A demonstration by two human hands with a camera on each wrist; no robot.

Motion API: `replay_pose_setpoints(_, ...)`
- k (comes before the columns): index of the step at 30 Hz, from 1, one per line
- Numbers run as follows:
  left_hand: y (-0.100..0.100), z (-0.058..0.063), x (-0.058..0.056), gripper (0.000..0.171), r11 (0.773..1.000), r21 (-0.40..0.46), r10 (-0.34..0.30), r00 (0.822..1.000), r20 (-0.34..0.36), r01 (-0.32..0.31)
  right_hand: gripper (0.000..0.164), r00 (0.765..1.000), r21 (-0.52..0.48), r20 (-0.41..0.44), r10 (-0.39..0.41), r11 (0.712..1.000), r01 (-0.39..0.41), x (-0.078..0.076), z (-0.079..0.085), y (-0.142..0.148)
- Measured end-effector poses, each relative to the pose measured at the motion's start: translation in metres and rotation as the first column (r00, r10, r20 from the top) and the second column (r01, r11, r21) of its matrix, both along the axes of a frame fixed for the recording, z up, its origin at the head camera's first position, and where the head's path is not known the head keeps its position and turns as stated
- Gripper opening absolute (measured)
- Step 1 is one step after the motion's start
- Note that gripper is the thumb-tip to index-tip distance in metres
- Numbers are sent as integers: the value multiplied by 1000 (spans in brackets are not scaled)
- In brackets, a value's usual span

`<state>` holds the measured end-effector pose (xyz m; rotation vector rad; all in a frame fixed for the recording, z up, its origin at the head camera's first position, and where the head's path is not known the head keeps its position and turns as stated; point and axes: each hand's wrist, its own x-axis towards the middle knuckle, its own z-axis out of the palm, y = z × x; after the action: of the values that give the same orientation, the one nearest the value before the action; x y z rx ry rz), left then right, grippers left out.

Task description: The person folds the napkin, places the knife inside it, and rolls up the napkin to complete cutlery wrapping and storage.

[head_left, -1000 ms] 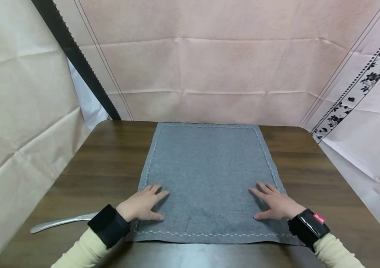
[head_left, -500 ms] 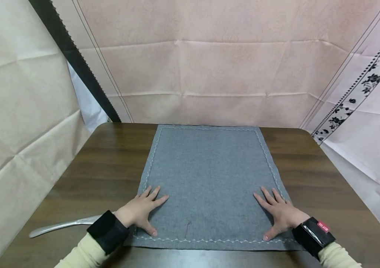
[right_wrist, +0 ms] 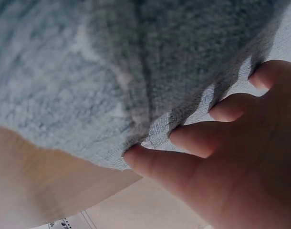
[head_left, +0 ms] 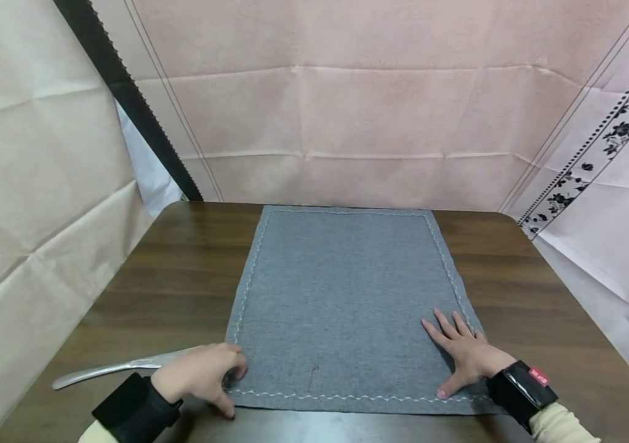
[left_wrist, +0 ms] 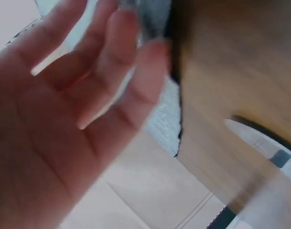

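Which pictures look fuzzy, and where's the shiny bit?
Left wrist view: the fingertips of the left hand look smeary; right wrist view: the grey-blue cloth looks blurry; head view: the clearest, with pale glare on the table just below the cloth, and a shadow beside the right hand.

A grey-blue cloth [head_left: 342, 295] with pale stitching along its border lies flat on the brown desk [head_left: 181, 289]. The right hand [head_left: 469, 357] rests on its near right part, fingers spread. The left hand [head_left: 204, 372] is at the near left corner, fingers bent, thumb apart from them. A long silver utensil [head_left: 98, 372] lies to the left, partly hidden by that hand. Both wrists wear black bands [head_left: 519, 391]. Beyond the far edge hangs a creased, pale pink sheet [head_left: 320, 111].
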<state>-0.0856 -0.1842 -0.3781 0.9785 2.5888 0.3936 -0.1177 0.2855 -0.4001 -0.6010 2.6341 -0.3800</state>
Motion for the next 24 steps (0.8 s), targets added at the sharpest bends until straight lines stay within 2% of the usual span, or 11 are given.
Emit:
replay_pose_setpoints(2, -2, -1, 6, 43, 999, -31, 22, 999, 41, -21, 122, 1000, -2, -1, 1, 1000, -1, 0, 0, 0)
replay_pose_setpoints(5, -3, -2, 10, 44, 997, -68, 45, 998, 32, -43, 123, 1000, -4, 3, -5, 1000, 5, 0, -1, 1)
replay_pose_setpoints(11, -1, -6, 11, 42, 996, -81, 46, 998, -30, -48, 125, 1000, 14, 1, -19, 1000, 19, -2, -3, 0)
replay_pose_setpoints(17, 2, -13, 10, 30, 999, -40, 3, 985, -174, -10, 124, 1000, 6, -4, -30, 1000, 30, 0, -3, -1)
replay_pose_setpoints(21, 3, -13, 7, 27, 1000, -1, -9, 981, -196, 9, 123, 1000, 1, -4, -25, 1000, 25, -1, -2, -1)
replay_pose_setpoints(24, 6, -10, 3, 26, 1000, 4, -20, 978, -208, 22, 116, 1000, -2, -7, -15, 1000, 15, -3, 2, -3)
